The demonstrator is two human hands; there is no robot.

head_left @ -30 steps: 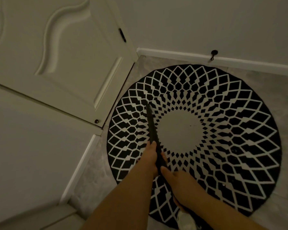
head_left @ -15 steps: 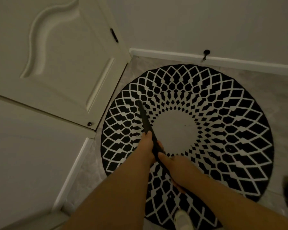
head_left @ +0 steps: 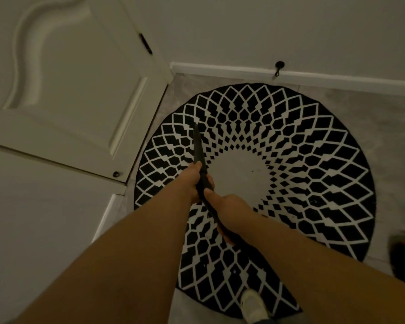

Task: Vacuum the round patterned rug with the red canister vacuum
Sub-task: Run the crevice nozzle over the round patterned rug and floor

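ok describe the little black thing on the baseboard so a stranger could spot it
Start at the round rug and look past its far edge to the white baseboard. The small black door stopper sits on it, the only dark knob on that strip.

Black wand point(head_left: 198, 146) slants across the round black-and-white rug point(head_left: 313, 183).

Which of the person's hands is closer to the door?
Left. The left hand grips the vacuum wand higher up, on the side toward the door; the right hand grips lower, farther away.
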